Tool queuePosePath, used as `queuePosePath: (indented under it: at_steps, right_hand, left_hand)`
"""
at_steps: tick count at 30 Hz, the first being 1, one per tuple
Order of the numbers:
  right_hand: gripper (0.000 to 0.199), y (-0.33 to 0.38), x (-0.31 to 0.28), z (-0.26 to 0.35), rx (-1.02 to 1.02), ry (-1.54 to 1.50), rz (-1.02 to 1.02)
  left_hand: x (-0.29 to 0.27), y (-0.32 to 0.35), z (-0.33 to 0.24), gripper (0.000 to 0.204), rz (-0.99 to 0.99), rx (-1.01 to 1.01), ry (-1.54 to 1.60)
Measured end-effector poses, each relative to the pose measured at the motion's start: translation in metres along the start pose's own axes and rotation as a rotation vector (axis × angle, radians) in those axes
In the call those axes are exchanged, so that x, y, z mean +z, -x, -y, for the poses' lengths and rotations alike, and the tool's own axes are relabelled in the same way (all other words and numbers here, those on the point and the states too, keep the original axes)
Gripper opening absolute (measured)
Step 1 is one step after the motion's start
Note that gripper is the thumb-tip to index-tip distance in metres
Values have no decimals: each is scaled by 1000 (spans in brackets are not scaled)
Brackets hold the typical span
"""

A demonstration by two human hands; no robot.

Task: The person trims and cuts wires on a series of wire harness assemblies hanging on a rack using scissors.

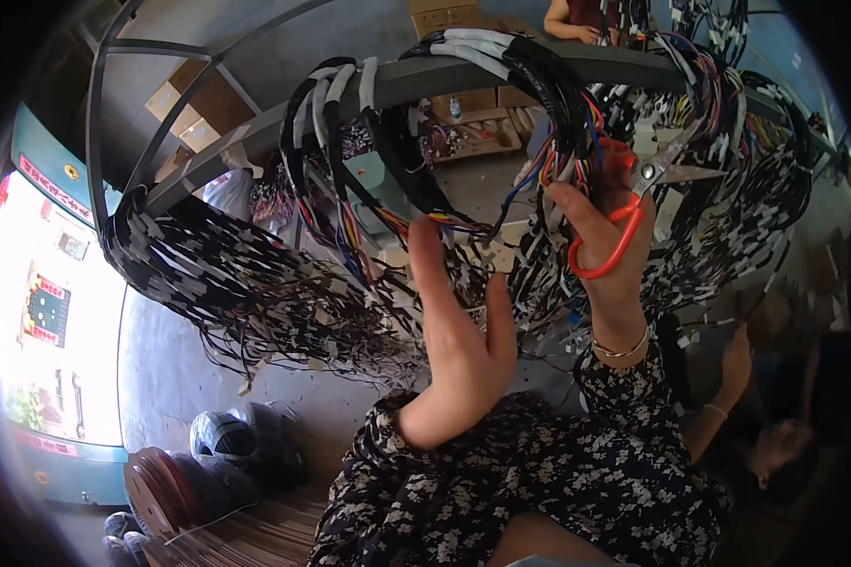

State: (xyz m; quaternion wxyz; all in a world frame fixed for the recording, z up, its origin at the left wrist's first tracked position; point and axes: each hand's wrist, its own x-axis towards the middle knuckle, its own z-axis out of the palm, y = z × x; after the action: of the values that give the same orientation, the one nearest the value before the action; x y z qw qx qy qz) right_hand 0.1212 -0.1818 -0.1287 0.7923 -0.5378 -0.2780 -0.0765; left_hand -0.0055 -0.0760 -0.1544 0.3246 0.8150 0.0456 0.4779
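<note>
My right hand holds a pair of scissors with red handles. Their blades stand apart and point up and to the right. My right thumb lies close to a hanging bundle of coloured wires; whether it presses on them I cannot tell. Lower and to the left is my left hand, thumb and forefinger spread apart. Its forefinger reaches up to a loop of coloured wires, and the contact is unclear. Black-sleeved cables with white wrapping hang over a metal bar above both hands.
Dense wire harnesses with white connectors droop from the rack on the left and right. A co-worker's arm is close on my right; another person's hands are beyond the bar. Spools stand lower left, cardboard boxes behind.
</note>
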Motion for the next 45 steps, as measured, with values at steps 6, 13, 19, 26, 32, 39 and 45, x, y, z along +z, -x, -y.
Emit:
queuePosePath:
  at_steps: [6,13,19,26,32,39,45]
  right_hand:
    - [46,4,-1,-7,-24,165,-60]
    - [29,73,-28,23,-121,149,-111]
    - [41,68,22,49,367,255,639]
    - [47,67,30,40,430,295,694]
    - [51,70,33,41,494,291,688]
    - [52,73,35,45,570,318,647]
    - [50,68,41,60,581,355,644]
  left_hand:
    - [-1,-35,6,44,-15,-473,559]
    - [-31,-21,10,39,-27,-324,859]
    - [-42,-28,32,47,229,-311,1019]
    - [-45,-30,42,52,347,-243,1014]
    - [-49,-30,43,53,373,-230,967]
    - [-44,-29,49,54,366,-187,972]
    - [-43,-29,51,54,346,-146,938]
